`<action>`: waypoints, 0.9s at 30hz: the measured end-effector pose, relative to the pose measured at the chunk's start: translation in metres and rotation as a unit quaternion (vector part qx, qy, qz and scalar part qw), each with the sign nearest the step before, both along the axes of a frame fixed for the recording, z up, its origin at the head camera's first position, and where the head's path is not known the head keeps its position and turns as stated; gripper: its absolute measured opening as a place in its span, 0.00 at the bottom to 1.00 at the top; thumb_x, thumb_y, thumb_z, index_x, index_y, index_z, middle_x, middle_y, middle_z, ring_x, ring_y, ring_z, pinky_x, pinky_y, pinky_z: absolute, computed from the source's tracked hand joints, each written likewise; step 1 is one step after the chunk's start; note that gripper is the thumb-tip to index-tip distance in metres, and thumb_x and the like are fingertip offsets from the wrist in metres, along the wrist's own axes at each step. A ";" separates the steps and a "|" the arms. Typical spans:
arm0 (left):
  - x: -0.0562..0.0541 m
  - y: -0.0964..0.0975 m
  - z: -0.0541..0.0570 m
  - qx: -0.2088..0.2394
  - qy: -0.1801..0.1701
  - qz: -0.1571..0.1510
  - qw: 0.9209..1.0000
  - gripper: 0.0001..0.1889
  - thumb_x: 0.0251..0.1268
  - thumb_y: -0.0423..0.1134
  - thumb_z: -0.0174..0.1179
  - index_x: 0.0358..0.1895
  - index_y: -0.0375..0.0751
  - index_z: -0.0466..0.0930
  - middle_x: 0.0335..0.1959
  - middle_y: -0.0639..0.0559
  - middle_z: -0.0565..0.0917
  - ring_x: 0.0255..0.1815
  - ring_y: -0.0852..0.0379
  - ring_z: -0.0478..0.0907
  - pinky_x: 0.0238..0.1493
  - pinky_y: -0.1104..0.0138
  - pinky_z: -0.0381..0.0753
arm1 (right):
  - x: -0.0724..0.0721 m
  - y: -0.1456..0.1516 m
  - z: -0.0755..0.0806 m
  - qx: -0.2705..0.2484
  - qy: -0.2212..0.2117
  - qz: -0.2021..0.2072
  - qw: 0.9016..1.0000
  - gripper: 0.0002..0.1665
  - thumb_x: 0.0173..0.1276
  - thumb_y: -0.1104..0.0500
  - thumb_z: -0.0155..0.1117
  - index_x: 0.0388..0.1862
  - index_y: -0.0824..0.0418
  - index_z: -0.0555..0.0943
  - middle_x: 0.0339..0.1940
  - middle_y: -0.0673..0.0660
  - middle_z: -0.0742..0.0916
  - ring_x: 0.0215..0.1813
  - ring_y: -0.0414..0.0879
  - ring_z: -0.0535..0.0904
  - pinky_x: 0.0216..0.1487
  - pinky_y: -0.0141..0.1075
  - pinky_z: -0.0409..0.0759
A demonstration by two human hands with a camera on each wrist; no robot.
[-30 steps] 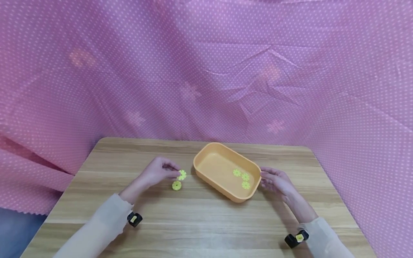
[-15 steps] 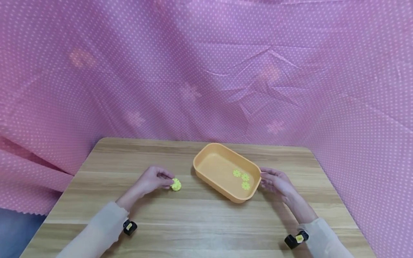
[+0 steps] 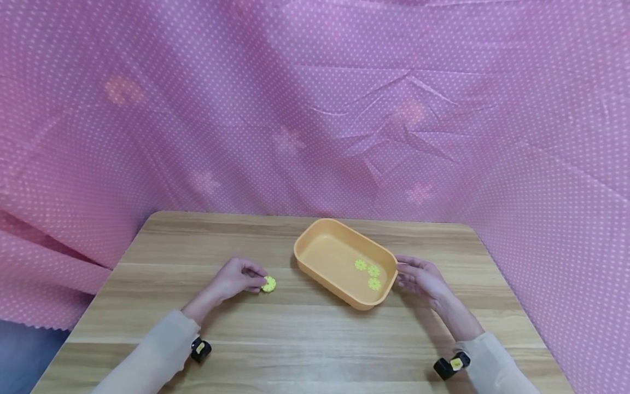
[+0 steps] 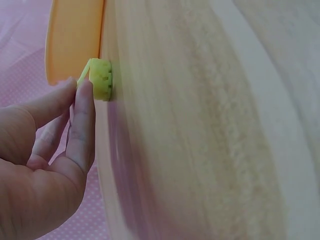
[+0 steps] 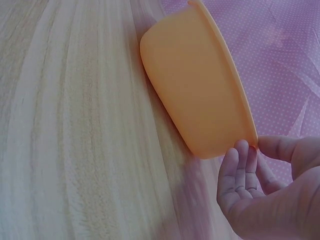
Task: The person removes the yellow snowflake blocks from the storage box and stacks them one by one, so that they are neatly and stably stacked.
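Left grip (image 3: pixel 233 279) pinches thin yellow flower-shaped plastic disc (image 4: pixel 85 71) | right grip (image 3: pixel 424 282) holds orange oblong plastic tray (image 3: pixel 325 260), lower centre | disc: likely light, stiff; take edges

A thin yellow disc (image 4: pixel 85 71) tilts in the left grip (image 3: pixel 239 278) against a yellow disc stack (image 4: pixel 102 80); the right grip (image 3: pixel 420 278) pinches an orange tray (image 3: pixel 325 254) holding three flower discs (image 3: pixel 373 271).

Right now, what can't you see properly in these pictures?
Number of pieces in the stack: left wrist view, too blurred.
Part of the pinched piece: left wrist view, hidden by the left hand.
Three flower pieces inside the tray: right wrist view, behind its wall.
Rest of the tray: left wrist view, cut off by top edge.
Any writing on the right wrist's yellow label: head view, too small.
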State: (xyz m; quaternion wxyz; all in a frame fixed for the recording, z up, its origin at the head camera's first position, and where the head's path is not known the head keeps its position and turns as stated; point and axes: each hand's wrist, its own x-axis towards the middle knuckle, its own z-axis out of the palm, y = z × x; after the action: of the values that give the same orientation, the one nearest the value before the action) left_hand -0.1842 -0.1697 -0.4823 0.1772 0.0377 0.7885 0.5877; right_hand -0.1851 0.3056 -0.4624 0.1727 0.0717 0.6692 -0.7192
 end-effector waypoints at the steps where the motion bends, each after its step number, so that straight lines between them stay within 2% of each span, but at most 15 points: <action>1: -0.001 0.000 -0.001 0.000 0.000 0.000 1.000 0.14 0.65 0.25 0.69 0.51 0.20 0.83 0.40 0.39 0.89 0.36 0.59 0.87 0.42 0.68 0.94 | 0.000 0.000 0.000 0.000 0.000 -0.001 1.000 0.31 0.80 0.64 0.60 0.76 0.73 0.66 0.39 0.45 0.92 0.36 0.35 0.87 0.42 0.27 0.90; 8: -0.004 -0.001 -0.005 -0.001 0.002 -0.004 1.000 0.14 0.64 0.25 0.69 0.50 0.20 0.83 0.38 0.42 0.89 0.34 0.60 0.87 0.41 0.69 0.94 | 0.000 0.000 0.000 -0.003 -0.002 0.001 1.000 0.33 0.80 0.64 0.60 0.78 0.73 0.64 0.37 0.46 0.92 0.36 0.35 0.87 0.43 0.27 0.91; 15: -0.003 0.001 -0.005 -0.009 0.010 -0.004 1.000 0.14 0.64 0.24 0.70 0.50 0.19 0.83 0.39 0.39 0.88 0.33 0.59 0.87 0.39 0.67 0.94 | 0.001 0.000 -0.001 0.000 0.002 0.003 1.000 0.33 0.80 0.64 0.59 0.78 0.75 0.63 0.39 0.45 0.92 0.36 0.35 0.87 0.43 0.27 0.90; 27: -0.003 0.002 -0.007 -0.011 0.012 -0.006 1.000 0.13 0.65 0.25 0.70 0.49 0.19 0.83 0.38 0.40 0.88 0.32 0.58 0.87 0.38 0.67 0.94 | 0.001 -0.001 0.000 0.005 -0.002 -0.002 1.000 0.33 0.81 0.63 0.59 0.78 0.74 0.63 0.39 0.44 0.92 0.36 0.35 0.87 0.42 0.27 0.90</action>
State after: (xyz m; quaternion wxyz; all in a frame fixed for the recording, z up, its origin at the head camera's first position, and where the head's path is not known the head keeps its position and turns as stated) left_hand -0.1868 -0.1675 -0.4897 0.1720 0.0472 0.7969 0.5772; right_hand -0.1844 0.3048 -0.4623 0.1727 0.0753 0.6725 -0.7157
